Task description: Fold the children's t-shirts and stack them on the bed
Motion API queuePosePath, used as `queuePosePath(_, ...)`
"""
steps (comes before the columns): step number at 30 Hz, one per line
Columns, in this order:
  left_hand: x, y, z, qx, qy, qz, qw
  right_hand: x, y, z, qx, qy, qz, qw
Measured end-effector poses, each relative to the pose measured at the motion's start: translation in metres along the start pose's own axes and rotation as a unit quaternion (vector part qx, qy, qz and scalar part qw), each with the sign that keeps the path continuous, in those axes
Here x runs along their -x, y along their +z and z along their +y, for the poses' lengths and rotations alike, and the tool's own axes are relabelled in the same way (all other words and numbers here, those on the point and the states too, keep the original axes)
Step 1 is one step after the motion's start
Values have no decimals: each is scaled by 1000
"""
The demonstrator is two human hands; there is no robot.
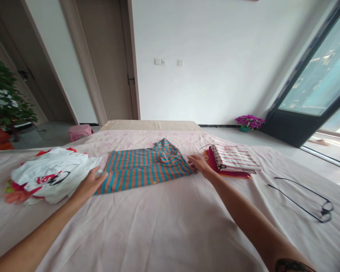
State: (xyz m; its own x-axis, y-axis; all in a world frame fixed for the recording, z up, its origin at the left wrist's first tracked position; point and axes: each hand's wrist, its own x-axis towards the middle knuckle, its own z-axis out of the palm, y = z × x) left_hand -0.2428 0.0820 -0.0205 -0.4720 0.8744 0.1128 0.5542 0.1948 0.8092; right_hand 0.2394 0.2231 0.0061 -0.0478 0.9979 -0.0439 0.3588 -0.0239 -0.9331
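Standing here watching, so going by the head view (only one there is): there's a teal and rusty-brown striped cloth garment (136, 172) spread flat between the two hands, on a pale pink fabric bedsheet (150, 234). The left hand (92, 183) has its fingers loosely apart at the garment's left edge; can't tell if they're actually pinching it. The right hand (201, 165) has its fingers half curled at the other end, and again I can't tell if cloth is caught in them.

Just beyond the left fingers, on the outer side, sits a crumpled heap of clothes with a white printed cloth piece on top (56, 170). Just outside the right fingers is a neat folded cloth stack, white with red stripes on top (236, 158).

Handling-wise I'd guess the striped one is light, floppy and hard to break, maybe a bit slidey. I'd pinch the corners nearest each set of fingers, since the bunched bit beyond the middle looks likely to shift.
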Motion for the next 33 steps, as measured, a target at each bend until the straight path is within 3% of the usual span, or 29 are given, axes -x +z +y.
queuePosePath(4, 17, 0, -2, -57, 41, -24, 997, 20, -10, 26, 79, -94, -70, 990)
queuePosePath(7, 23, 5, 6, -101, 77, -17, 992, 26, -11, 28, 163, -142, -57, 975)
queuePosePath(10, 26, 4, 13, -110, 113, -16, 987, 32, -16, 23, 175, -160, -61, 970)
queuePosePath(15, 45, -10, 4, -107, 159, -83, 978, 63, -43, 22, 149, -127, -116, 974)
queuePosePath(20, 67, -15, -11, -114, 172, -127, 970, 90, -61, 19, 191, -68, -234, 951)
queuePosePath(24, 65, -14, -7, -111, 135, -104, 979, 90, -51, 15, 210, -69, -199, 955)
queuePosePath(27, 63, -20, 6, -38, 108, -134, 984, 91, -38, 8, 232, -114, -140, 956)
queuePosePath(30, 65, -39, 28, 74, 78, -175, 979, 103, -35, -11, 110, -150, -148, 971)
queuePosePath(33, 67, -70, 51, 157, 59, -94, 981, 123, -46, -44, -86, -141, -160, 973)
